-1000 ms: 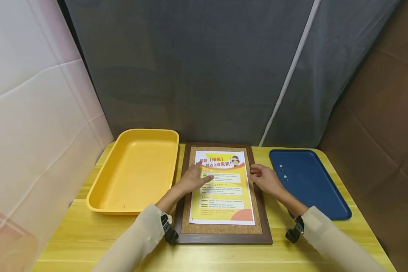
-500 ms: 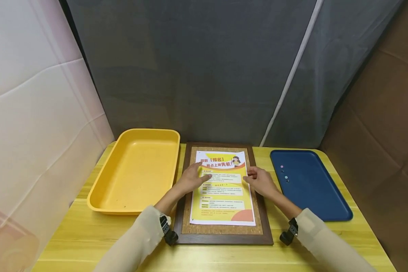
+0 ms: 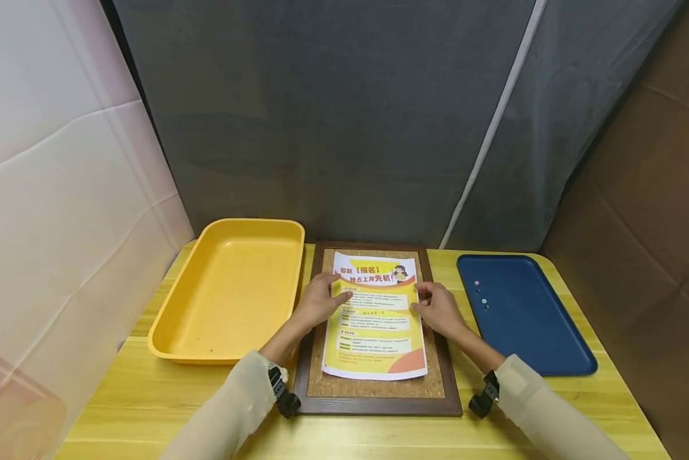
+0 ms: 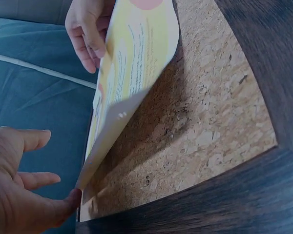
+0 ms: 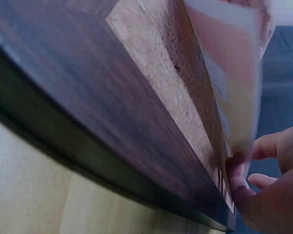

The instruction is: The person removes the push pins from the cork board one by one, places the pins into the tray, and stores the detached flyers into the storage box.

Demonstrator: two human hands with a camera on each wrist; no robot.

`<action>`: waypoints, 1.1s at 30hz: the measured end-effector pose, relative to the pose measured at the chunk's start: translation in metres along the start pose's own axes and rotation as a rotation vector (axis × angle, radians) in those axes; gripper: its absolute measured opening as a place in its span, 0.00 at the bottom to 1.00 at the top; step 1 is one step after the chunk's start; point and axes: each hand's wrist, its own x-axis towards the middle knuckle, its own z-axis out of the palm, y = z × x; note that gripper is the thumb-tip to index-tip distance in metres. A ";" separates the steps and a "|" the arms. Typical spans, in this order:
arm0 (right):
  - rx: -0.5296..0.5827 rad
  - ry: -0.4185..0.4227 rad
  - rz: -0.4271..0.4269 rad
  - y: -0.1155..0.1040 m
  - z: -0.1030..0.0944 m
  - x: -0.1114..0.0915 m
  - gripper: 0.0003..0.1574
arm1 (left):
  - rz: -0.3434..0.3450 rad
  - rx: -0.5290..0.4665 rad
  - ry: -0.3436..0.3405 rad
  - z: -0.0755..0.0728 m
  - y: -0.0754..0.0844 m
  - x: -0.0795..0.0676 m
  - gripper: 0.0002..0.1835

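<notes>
A yellow-and-white printed poster (image 3: 373, 326) hangs over a brown-framed cork board (image 3: 373, 388), its sides curving up off the cork. Under its right edge the fingers of my right hand (image 3: 440, 311) are tucked, with the thumb on the other face, pinching the paper. My left hand (image 3: 318, 303) is at the left edge, thumb and fingers spread. In the left wrist view, a fingertip (image 4: 74, 196) touches the poster's edge while the thumb (image 4: 36, 140) stands apart from it. Shadow falls on the cork beneath the lifted sheet.
To the left stands a deep yellow tray (image 3: 229, 300). A flat navy tray (image 3: 528, 313) lies at right, bearing several tiny pale and pink pieces (image 3: 484, 301). Dark cloth (image 3: 321, 128) hangs behind the wooden table (image 3: 206, 409).
My right hand has moved left from beside the frame onto the poster's right edge and taken hold of it. The poster has risen off the cork and bowed; my left hand has shifted little.
</notes>
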 end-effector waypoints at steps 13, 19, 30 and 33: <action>0.026 0.036 -0.028 -0.005 0.003 0.000 0.23 | -0.057 -0.009 -0.034 0.000 -0.006 -0.002 0.28; 0.016 0.052 -0.048 -0.009 0.002 0.002 0.20 | -0.021 -0.039 -0.019 -0.001 -0.008 0.000 0.26; 0.013 0.022 -0.114 -0.022 -0.006 0.002 0.20 | 0.028 -0.003 -0.008 -0.010 -0.008 0.001 0.25; 0.012 0.019 -0.140 -0.027 -0.009 0.003 0.20 | 0.025 -0.010 -0.006 -0.016 -0.005 0.002 0.26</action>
